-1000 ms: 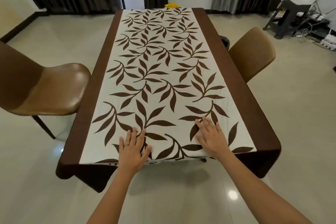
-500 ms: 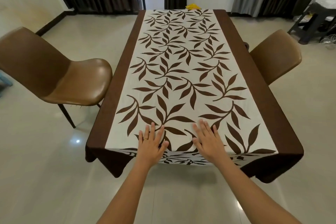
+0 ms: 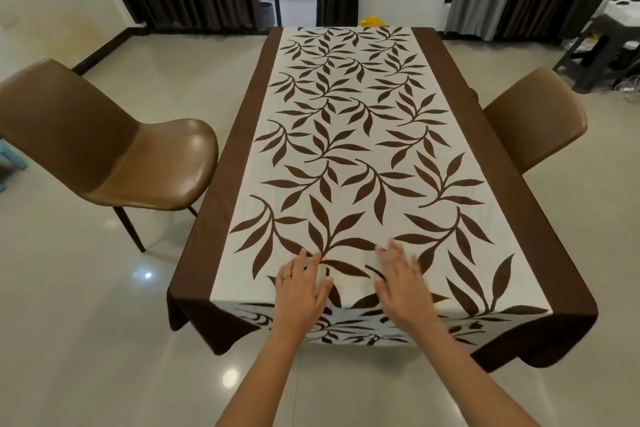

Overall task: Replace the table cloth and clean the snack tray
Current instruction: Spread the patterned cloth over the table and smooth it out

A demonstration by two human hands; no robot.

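Note:
A table cloth, white with brown leaves and plain brown side bands, covers the whole table and hangs over its near edge. My left hand lies flat on the cloth near that edge, fingers straight, a ring on one finger. Just to its right, my right hand also presses flat on the cloth with fingers spread. Neither hand holds anything. No snack tray is in view.
A brown chair stands left of the table, another brown chair at the right. A yellow object shows past the far edge. A dark stool with cables sits at the back right. Curtains line the far wall.
Both hands have slid toward each other on the cloth, near the middle of the near edge. The view has shifted left, so the table sits further right.

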